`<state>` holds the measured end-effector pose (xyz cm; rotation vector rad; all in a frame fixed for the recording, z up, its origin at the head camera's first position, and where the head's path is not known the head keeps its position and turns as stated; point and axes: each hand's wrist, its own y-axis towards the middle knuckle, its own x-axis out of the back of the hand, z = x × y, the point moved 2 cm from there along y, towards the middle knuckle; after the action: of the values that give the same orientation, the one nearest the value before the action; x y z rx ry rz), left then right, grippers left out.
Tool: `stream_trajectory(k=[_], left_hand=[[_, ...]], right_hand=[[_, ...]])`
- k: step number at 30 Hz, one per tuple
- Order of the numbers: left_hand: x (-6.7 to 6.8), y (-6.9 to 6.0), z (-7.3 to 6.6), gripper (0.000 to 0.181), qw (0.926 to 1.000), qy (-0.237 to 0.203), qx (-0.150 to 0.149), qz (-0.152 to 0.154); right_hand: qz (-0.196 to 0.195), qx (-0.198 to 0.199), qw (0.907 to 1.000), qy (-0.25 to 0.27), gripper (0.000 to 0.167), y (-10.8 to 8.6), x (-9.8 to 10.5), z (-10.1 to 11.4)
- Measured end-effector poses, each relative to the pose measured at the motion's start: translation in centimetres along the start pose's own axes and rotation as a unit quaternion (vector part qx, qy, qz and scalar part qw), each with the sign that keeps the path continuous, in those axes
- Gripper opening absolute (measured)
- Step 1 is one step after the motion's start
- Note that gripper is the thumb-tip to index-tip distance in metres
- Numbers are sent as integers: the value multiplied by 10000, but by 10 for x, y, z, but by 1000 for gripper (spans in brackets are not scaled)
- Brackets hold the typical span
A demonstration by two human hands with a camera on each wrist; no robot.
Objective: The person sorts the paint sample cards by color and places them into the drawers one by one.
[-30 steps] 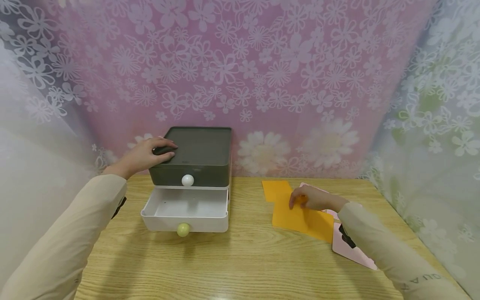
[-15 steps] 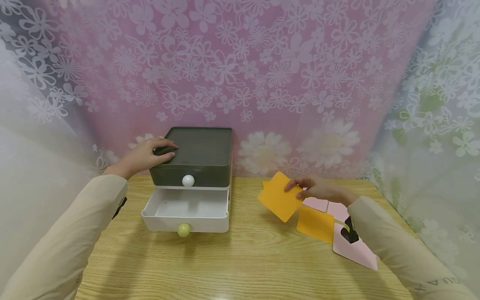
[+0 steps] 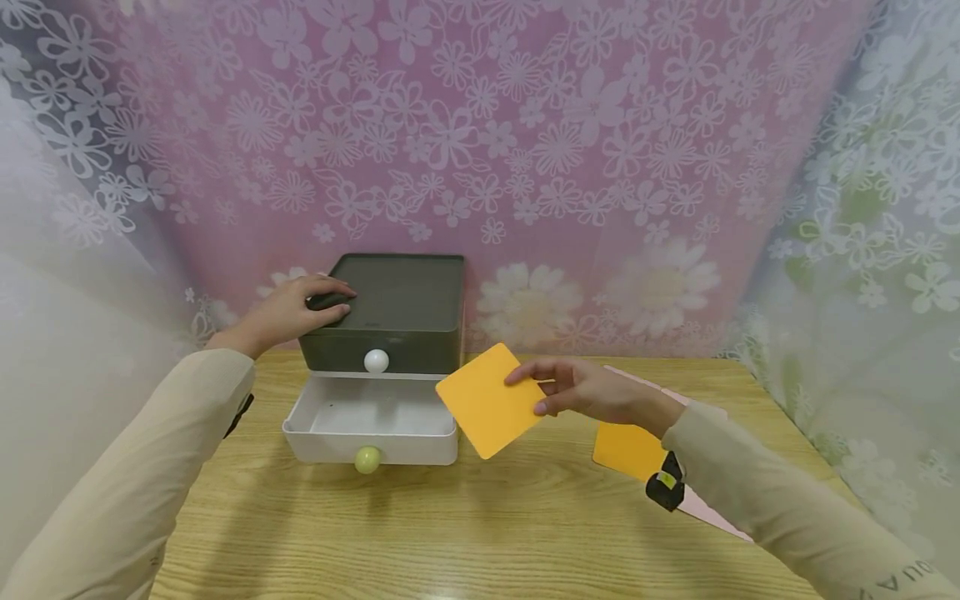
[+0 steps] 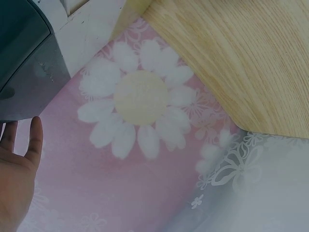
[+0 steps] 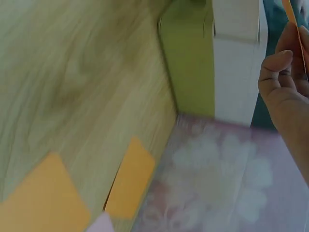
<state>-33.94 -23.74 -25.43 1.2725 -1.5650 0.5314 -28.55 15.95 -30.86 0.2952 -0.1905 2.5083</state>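
Note:
My right hand [image 3: 585, 389] pinches a square orange card [image 3: 487, 404] between thumb and fingers. It hangs tilted above the table, just right of a pulled-out white drawer [image 3: 412, 447]. In the right wrist view that card [image 5: 289, 12] shows edge-on. My left hand [image 3: 281, 315] rests on the left edge of the drawer unit's dark top [image 3: 405, 292]. Its fingers [image 4: 35, 140] touch the dark side in the left wrist view. A yellow-green knob [image 3: 367, 460] marks the drawer, whose visible floor bears only a tiny dark speck.
Another orange card [image 3: 628, 450] lies on the wooden table [image 3: 510, 533], partly under my right forearm. The right wrist view shows a further orange card [image 5: 131, 181] near the back edge. Pink cards [image 3: 708, 510] lie farther right. The upper drawer's white knob [image 3: 377, 361] faces forward.
My right hand has lifted an orange card from the table and carried it left, toward the pulled-out drawer. The left hand and the drawer unit have stayed put.

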Motion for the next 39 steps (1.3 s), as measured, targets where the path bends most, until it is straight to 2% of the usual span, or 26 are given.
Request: stream_trajectory(k=[4, 8, 13, 20, 29, 35, 39], left_hand=[[0, 0, 0, 38, 10000, 36, -4, -10], [-1, 1, 2, 38, 10000, 60, -10, -38], [-1, 1, 2, 38, 10000, 69, -34, -15], [0, 1, 0, 40, 10000, 76, -16, 56], [1, 0, 0, 42, 9998, 144, 35, 107], [0, 0, 1, 43, 9999, 106, 31, 128], [-1, 1, 1, 42, 10000, 32, 25, 27]], right_hand=[[429, 211, 9965, 678, 44, 16, -27, 9], [590, 148, 9905, 1234, 49, 31, -52, 17], [358, -196, 9848, 1686, 50, 50, -75, 24], [-339, -725, 9698, 2302, 46, 75, -94, 28], [-1365, -1132, 9560, 2339, 47, 108, -104, 26], [-1373, -1324, 9611, 1997, 48, 122, -105, 22], [-1373, -1447, 9600, 1965, 48, 127, -106, 22]])
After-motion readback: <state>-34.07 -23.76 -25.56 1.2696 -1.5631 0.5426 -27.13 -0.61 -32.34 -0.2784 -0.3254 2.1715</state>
